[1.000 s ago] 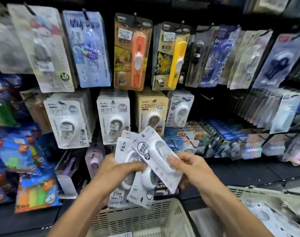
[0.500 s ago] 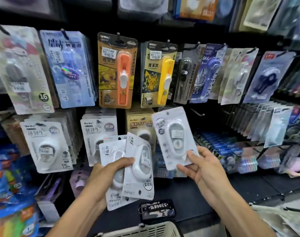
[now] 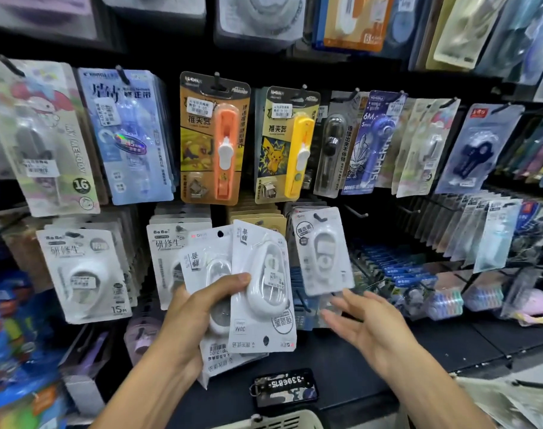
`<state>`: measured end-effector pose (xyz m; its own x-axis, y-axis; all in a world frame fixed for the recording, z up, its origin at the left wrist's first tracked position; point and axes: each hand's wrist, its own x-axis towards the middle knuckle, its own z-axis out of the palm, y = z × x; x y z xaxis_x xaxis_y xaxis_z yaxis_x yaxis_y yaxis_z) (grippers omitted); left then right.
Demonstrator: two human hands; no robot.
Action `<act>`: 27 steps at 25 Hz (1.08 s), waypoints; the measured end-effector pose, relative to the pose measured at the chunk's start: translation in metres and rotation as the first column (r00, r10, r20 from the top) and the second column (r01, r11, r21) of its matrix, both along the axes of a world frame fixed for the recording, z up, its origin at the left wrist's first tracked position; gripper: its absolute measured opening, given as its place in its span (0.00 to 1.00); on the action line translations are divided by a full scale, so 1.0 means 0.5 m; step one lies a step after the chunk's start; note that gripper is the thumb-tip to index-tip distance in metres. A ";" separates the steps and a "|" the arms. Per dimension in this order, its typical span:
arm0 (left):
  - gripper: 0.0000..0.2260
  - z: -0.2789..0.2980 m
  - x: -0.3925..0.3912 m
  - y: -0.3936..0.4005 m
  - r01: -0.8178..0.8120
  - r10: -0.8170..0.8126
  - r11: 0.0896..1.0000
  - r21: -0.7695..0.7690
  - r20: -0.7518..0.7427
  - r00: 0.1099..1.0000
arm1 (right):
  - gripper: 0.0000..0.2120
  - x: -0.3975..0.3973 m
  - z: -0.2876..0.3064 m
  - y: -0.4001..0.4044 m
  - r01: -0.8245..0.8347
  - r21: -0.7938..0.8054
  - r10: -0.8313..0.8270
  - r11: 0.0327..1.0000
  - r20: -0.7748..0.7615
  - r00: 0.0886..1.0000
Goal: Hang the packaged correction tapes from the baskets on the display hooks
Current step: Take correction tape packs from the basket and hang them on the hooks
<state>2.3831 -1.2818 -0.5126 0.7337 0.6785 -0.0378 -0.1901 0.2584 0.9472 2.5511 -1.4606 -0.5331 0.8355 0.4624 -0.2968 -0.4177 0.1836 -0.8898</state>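
Moments after leaving the right hand (image 3: 366,323), a white correction-tape package (image 3: 323,250) now hangs on a display hook (image 3: 318,217) at the centre of the frame, below the yellow Pikachu clip-pusher pack (image 3: 285,144). That hand has dropped away to lower right of centre, fingers spread and empty, its fingertips just beneath the hung package's bottom edge; motion blur makes it hard to say whether they touch it. At lower centre, the left hand (image 3: 196,320) is closed around a fanned stack of correction-tape packages (image 3: 248,292), the thumb pressed across the front blister, with the foremost card upside down. To the left hang rows of BeBo correction-tape cards (image 3: 84,274), and an orange clip-pusher pack (image 3: 213,137) sits above the stack. On the dark shelf below lies a key tag printed with digits (image 3: 284,388), and the rim of a cream plastic basket (image 3: 276,421) shows at the bottom edge.
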 end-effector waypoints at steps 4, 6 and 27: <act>0.23 -0.009 0.011 -0.015 -0.007 0.007 1.000 -0.011 0.054 0.999 | 0.22 -0.055 0.007 0.013 -0.289 -0.027 0.289 0.957 0.159 0.944; 0.23 -0.010 0.016 -0.019 0.013 -0.012 1.000 -0.015 0.082 0.997 | 0.22 -0.086 0.015 0.030 -0.445 -0.062 0.446 0.893 0.247 0.860; 0.29 -0.016 -0.023 0.024 0.036 -0.042 0.998 -0.056 -0.099 0.994 | 0.29 0.022 0.073 -0.057 -0.409 -0.146 0.422 0.901 0.514 0.747</act>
